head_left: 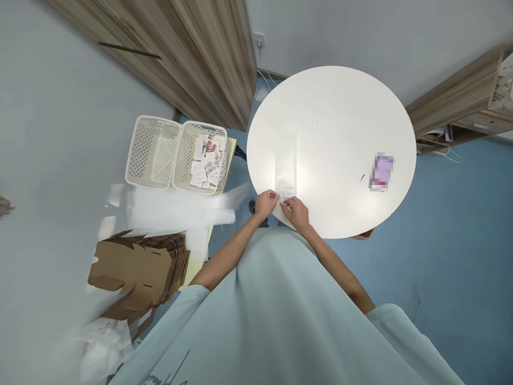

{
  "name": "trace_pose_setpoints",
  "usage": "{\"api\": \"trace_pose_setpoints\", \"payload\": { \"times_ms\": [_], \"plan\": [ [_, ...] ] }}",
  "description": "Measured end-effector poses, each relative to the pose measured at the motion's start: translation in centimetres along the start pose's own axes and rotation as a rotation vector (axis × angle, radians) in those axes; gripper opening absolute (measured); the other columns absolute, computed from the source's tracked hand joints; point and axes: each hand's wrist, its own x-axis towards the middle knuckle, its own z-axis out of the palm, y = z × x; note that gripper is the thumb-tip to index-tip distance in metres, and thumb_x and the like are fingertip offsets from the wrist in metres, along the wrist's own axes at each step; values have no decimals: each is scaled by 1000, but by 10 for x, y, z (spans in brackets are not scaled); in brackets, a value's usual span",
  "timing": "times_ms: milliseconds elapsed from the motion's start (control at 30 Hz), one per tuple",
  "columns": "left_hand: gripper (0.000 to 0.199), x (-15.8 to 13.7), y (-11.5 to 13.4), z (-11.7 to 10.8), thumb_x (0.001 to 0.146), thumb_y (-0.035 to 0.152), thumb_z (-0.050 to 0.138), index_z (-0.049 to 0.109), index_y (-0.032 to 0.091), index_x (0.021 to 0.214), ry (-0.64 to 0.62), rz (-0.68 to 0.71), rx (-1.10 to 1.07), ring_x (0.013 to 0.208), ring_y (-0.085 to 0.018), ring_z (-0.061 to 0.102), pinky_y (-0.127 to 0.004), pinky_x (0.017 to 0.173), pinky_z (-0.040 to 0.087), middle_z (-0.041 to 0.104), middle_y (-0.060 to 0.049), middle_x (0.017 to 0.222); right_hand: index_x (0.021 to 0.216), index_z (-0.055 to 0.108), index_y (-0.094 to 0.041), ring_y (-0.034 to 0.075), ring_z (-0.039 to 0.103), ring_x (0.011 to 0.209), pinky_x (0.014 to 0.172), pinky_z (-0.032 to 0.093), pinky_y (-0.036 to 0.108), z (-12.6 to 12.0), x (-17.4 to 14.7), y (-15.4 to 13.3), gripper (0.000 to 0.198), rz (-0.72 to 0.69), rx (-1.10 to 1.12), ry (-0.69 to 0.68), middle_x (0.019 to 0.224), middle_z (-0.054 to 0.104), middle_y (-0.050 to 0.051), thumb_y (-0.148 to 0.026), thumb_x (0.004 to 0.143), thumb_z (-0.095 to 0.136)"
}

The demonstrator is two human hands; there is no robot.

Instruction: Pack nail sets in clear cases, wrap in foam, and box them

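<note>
A long strip of thin, white, translucent wrapping sheet lies on the round white table, running away from me. At its near end, a small flat packet with faint print shows under or in the sheet; I cannot tell which. My left hand pinches the near left edge of the strip, close to the table's rim. On the other side, my right hand has its fingertips bent together on the near right part, just below the packet. Both hands partly hide the end of the sheet.
Left of the table are two white baskets, the right one holding several printed packets. White wrapping sheets, stacked flat brown cardboard boxes and a white plastic bag are nearer me. A pixelated purple item lies at the table's right.
</note>
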Motion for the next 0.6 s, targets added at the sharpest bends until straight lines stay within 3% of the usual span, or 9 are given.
{"api": "trace_pose_setpoints", "payload": {
  "times_ms": [167, 267, 467, 533, 600],
  "plan": [
    [14, 2, 3, 2, 97, 30, 62, 74, 24, 100, 9, -32, 80, 101, -26, 74, -36, 88, 56, 81, -6, 105, 117, 71, -19, 24, 68, 94, 78, 50, 34, -19, 7, 22, 37, 229, 58, 152, 112, 73, 10, -50, 101, 59],
    [13, 1, 6, 3, 97, 31, 60, 71, 24, 100, 9, -30, 110, 99, -27, 74, -37, 85, 55, 81, -7, 104, 116, 71, -19, 26, 69, 97, 83, 51, 36, -21, 14, 29, 41, 328, 135, 113, 111, 76, 11, -54, 96, 64],
    [19, -2, 10, 1, 99, 27, 56, 68, 22, 114, 25, 5, 191, 102, -29, 72, -39, 88, 57, 77, -11, 109, 90, 71, -23, 25, 72, 92, 83, 53, 36, -8, 20, 25, 32, 391, 284, 10, 96, 79, 8, -55, 90, 69],
    [30, -4, 10, -1, 99, 23, 53, 63, 19, 127, 89, 127, 232, 114, -31, 69, -42, 96, 56, 72, -15, 123, 87, 70, -23, 25, 72, 89, 81, 53, 35, -4, 18, 24, 33, 409, 325, 22, 93, 78, 7, -56, 88, 68],
    [39, -6, 9, -2, 101, 20, 49, 59, 17, 138, 95, 365, 266, 132, -32, 61, -46, 109, 51, 63, -18, 142, 87, 70, -23, 24, 71, 86, 78, 53, 34, -3, 15, 25, 36, 433, 375, 22, 89, 78, 6, -59, 87, 67]
  ]
}}
